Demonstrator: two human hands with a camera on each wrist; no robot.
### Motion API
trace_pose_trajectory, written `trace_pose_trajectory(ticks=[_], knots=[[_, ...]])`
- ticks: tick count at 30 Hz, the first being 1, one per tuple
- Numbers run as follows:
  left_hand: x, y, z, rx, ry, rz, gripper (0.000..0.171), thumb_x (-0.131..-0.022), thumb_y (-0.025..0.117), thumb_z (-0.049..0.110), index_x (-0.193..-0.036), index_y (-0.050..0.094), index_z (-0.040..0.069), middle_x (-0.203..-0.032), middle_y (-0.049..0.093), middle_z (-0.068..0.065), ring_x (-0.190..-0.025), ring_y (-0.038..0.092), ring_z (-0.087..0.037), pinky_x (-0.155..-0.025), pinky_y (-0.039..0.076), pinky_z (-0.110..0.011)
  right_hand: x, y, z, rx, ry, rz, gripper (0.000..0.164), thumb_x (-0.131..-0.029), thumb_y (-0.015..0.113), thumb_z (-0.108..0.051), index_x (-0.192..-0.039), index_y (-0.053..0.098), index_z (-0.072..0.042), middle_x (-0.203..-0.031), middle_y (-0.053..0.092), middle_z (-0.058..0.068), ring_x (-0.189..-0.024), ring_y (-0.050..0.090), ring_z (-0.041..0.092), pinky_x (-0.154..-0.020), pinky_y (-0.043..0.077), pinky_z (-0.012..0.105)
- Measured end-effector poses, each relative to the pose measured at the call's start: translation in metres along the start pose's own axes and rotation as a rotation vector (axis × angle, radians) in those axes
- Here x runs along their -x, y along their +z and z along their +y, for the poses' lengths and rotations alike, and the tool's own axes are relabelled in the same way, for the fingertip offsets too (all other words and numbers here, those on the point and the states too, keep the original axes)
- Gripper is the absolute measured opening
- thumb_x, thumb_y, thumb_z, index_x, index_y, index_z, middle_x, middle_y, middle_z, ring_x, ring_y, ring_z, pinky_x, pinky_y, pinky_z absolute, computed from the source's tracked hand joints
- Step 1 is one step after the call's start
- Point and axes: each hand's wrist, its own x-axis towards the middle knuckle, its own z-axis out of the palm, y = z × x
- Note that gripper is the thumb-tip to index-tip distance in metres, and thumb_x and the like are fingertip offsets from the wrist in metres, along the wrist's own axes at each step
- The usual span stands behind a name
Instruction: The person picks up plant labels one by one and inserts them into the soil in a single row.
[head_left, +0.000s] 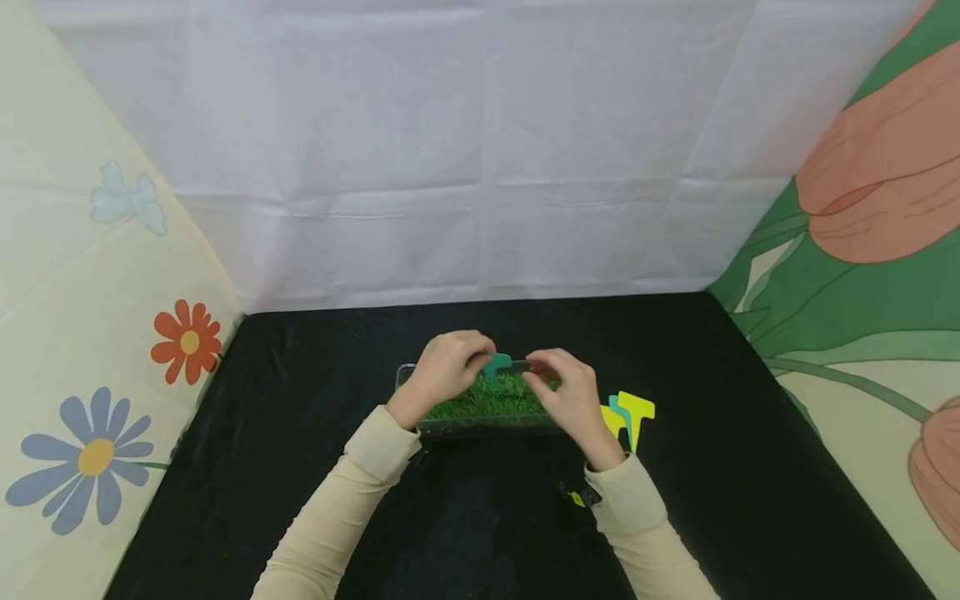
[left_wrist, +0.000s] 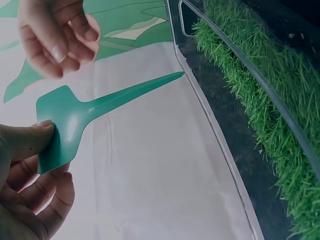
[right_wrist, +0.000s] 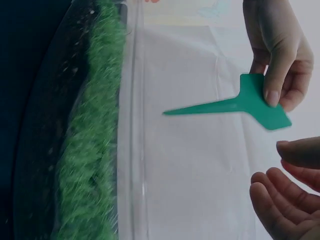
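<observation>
My left hand (head_left: 448, 364) pinches a green T-shaped plant label (left_wrist: 62, 125) by its wide head, between thumb and fingers. The label's pointed stem (right_wrist: 200, 106) aims down toward a clear plastic box (right_wrist: 137, 150) and appears just above its far side in the wrist views. Green artificial grass (head_left: 491, 400) fills the box over a dark layer. My right hand (head_left: 567, 390) hovers close by, over the box's right end, its fingers loosely bent with nothing between them. In the right wrist view, its thumb and fingertips are apart, near the label's head but not touching it.
Right of the box, beside my right wrist, are more plant labels: a yellow one (head_left: 636, 407) in front, with a teal one and another yellow one behind. A black cloth (head_left: 300, 400) covers the table. A white cloth backdrop (head_left: 480, 167) stands behind, with flower-patterned panels (head_left: 97, 333) on the sides.
</observation>
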Motion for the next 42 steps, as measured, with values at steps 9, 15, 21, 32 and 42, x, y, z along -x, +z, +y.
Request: trace_pose_trajectory(ticks=[9,15,21,32,42], knots=[[0.003,-0.003,-0.004,0.007,-0.026,0.004,0.007,-0.083,0.064,0.004,-0.088,0.069,0.007,-0.083,0.066,-0.004,-0.072,0.061,-0.014,-0.065,0.049,-0.025,0.018,-0.011,0.023,0.095,0.048,-0.019,0.026,-0.069,0.074,0.008,-0.092,0.065,0.002,-0.084,0.062,0.014,-0.069,0.062,0.027,-0.056,0.052,0.035],[0.006,-0.006,-0.008,0.012,-0.036,0.016,0.007,-0.083,0.064,0.004,-0.088,0.069,0.006,-0.084,0.066,-0.005,-0.072,0.061,-0.015,-0.065,0.049,-0.026,0.031,-0.016,0.035,0.111,0.090,-0.035,0.025,-0.068,0.074,0.008,-0.091,0.066,0.003,-0.083,0.063,0.014,-0.067,0.061,0.028,-0.054,0.051,0.035],[0.011,-0.010,-0.013,0.001,-0.069,0.012,0.008,-0.083,0.064,0.003,-0.088,0.069,0.007,-0.083,0.066,-0.005,-0.071,0.061,-0.015,-0.064,0.048,-0.026,0.038,-0.024,0.039,0.114,0.141,-0.053,0.024,-0.069,0.074,0.006,-0.090,0.065,0.004,-0.083,0.062,0.015,-0.070,0.061,0.030,-0.055,0.052,0.038],[0.020,-0.019,-0.020,-0.027,-0.114,0.023,0.008,-0.083,0.064,0.002,-0.086,0.069,0.007,-0.081,0.065,-0.005,-0.069,0.060,-0.015,-0.062,0.048,-0.027,0.048,-0.037,0.047,0.179,0.175,-0.071,0.023,-0.069,0.074,0.005,-0.090,0.065,0.003,-0.084,0.063,0.015,-0.072,0.061,0.027,-0.057,0.052,0.041],[0.034,-0.026,-0.030,-0.043,-0.160,0.014,0.008,-0.082,0.064,0.001,-0.085,0.069,0.006,-0.080,0.065,-0.005,-0.068,0.059,-0.016,-0.061,0.048,-0.028,0.052,-0.043,0.048,0.199,0.182,-0.034,0.022,-0.067,0.074,0.009,-0.087,0.065,0.004,-0.081,0.063,0.014,-0.069,0.061,0.027,-0.055,0.051,0.040]])
